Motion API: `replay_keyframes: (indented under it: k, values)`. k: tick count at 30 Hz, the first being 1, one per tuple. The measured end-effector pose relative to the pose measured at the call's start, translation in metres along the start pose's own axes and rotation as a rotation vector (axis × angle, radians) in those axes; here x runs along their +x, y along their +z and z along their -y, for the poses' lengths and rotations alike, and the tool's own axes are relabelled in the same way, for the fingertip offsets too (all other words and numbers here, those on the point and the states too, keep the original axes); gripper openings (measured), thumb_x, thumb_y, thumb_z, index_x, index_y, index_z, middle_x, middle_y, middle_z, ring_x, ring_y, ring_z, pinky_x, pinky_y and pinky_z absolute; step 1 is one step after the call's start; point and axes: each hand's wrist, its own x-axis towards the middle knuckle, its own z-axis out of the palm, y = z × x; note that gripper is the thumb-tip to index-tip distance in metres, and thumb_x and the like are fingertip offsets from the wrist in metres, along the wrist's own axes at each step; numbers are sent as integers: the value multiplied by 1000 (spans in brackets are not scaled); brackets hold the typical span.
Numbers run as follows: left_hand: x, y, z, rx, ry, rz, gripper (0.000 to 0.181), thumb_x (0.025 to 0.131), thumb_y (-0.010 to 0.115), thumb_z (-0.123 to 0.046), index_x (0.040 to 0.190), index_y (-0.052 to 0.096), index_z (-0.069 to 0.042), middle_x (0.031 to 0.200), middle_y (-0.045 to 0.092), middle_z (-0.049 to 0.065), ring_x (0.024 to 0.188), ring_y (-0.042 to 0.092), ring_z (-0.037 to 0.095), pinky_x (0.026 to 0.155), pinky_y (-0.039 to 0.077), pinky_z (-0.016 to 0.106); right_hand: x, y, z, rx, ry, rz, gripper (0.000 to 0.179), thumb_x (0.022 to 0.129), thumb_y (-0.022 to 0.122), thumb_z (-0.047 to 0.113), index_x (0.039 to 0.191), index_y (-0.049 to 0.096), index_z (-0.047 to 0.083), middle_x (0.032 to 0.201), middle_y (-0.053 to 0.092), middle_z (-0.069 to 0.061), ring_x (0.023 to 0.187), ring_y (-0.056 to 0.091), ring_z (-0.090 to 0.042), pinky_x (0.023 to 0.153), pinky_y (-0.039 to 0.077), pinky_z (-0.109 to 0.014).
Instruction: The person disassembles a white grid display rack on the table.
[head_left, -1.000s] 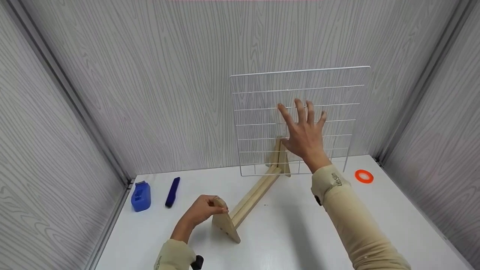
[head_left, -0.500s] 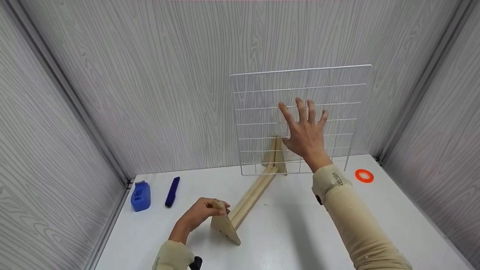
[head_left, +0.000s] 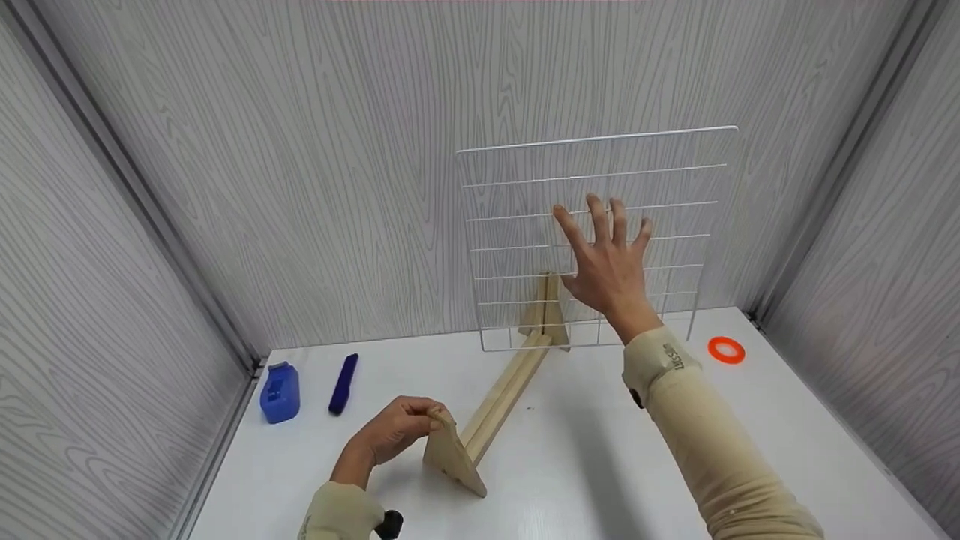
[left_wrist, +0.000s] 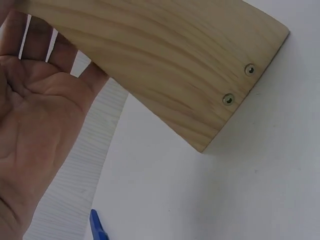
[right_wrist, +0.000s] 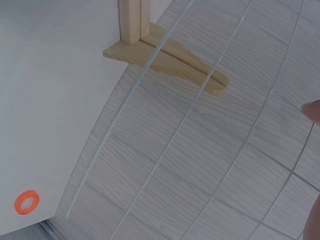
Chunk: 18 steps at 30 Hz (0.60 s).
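Grid (head_left: 574,178) fronts stand (head_left: 508,390) (orange ring (head_left: 714,349) nearby)

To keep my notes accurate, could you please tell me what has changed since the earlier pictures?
The wooden stand turned slightly: its far end shifted left, its near end slightly right and closer. The left grip still holds it; the right grip stays spread at the wire grid.

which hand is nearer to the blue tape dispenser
Left: the left hand pinches the wooden stand, right of the dispenser; the right hand, at the wire grid, is farther right.
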Motion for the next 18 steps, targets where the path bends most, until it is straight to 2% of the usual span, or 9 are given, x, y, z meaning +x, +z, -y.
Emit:
replay_keyframes:
  k: [3,7,18]
  values:
    - [2,0,-2,38,5,-1,22,95,60,-3,95,76,-18,98,70,-8,95,61,9,97,50,32,0,-1,0,0,12,14,118,72,88,49,161,11,42,164,19,-16,151,18,-45,106,21,-82]
    - [1,0,-1,60,-15,-42,21,93,64,-5,98,79,-18,97,72,-8,94,62,8,97,51,30,0,-1,1,18,10,33,119,72,89,47,161,10,42,164,18,-17,151,16,-46,106,20,-83]
    - [-7,6,2,100,-8,-150,21,91,69,-7,105,81,-16,99,76,-11,96,66,7,97,51,26,0,2,-2,-15,-4,2,119,71,89,51,161,11,42,164,20,-17,150,20,-46,105,24,-82]
